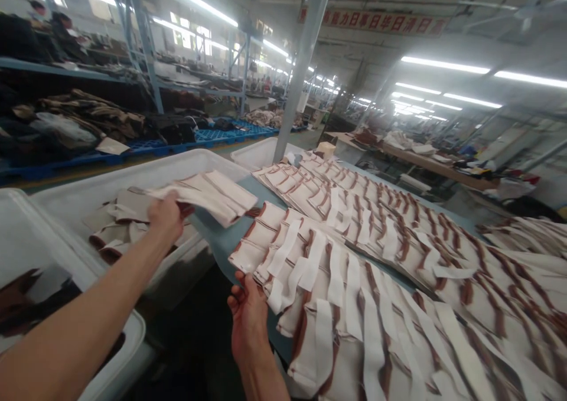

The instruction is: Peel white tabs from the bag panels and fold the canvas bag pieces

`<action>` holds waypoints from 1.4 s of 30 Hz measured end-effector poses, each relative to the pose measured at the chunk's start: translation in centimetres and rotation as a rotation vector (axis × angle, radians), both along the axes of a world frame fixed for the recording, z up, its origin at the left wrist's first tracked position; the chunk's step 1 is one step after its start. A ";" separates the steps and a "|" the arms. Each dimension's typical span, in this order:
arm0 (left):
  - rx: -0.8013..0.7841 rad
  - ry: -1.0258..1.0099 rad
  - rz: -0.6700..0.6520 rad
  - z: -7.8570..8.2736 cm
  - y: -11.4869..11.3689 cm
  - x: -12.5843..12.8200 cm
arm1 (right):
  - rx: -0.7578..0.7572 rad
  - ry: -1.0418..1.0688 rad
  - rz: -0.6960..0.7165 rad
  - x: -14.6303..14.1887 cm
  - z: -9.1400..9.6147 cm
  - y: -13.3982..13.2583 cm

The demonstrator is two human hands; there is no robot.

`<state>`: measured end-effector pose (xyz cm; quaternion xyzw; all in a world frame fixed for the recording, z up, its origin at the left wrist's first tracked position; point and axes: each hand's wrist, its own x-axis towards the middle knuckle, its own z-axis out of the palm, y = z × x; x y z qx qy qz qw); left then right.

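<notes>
My left hand (pixel 167 217) is closed on the near edge of a cream fabric panel (pixel 217 194) with brown trim, holding it in the air between the white bin and the table. My right hand (pixel 250 315) is at the table's edge, fingers curled, with its tips against the corner of the nearest cream fabric panel (pixel 252 250) in an overlapping row. How firmly it grips there is partly hidden. White strips (pixel 313 262) lie across many of the panels. Several rows of such brown-edged panels (pixel 354 182) cover the blue-grey table (pixel 270 192).
A white bin (pixel 195 160) holding folded cream pieces (pixel 117 227) stands to the left. Another white bin (pixel 15 203) with dark cloth is nearer. A metal post (pixel 303 64) rises behind the table. Blue pallets (pixel 221 130) carry fabric heaps, and people sit far left.
</notes>
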<state>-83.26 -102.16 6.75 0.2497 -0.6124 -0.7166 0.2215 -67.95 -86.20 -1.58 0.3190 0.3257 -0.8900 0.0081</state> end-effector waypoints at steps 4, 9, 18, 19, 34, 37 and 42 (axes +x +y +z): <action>-0.104 0.107 0.123 4.8 -3.8 1.9 | 0.018 -0.030 0.077 -0.2 0.1 0.5; -0.467 0.056 0.065 7.1 -4.9 12.4 | 0.348 0.177 0.482 5.2 1.1 0.7; -0.980 0.171 -0.074 2.2 5.2 30.5 | 1.621 1.056 -0.012 14.8 5.9 1.8; -1.023 0.240 -0.082 1.8 6.4 31.9 | 1.621 1.099 -0.011 15.1 6.1 2.4; -1.136 0.359 -0.324 -1.2 10.0 40.2 | 1.798 1.202 0.037 24.9 5.6 16.4; -1.157 0.373 -0.332 -2.5 11.1 39.8 | 1.832 1.163 0.074 25.7 5.8 17.4; -1.106 0.373 -0.408 -3.7 12.6 40.3 | 1.867 1.091 0.152 26.6 6.0 18.4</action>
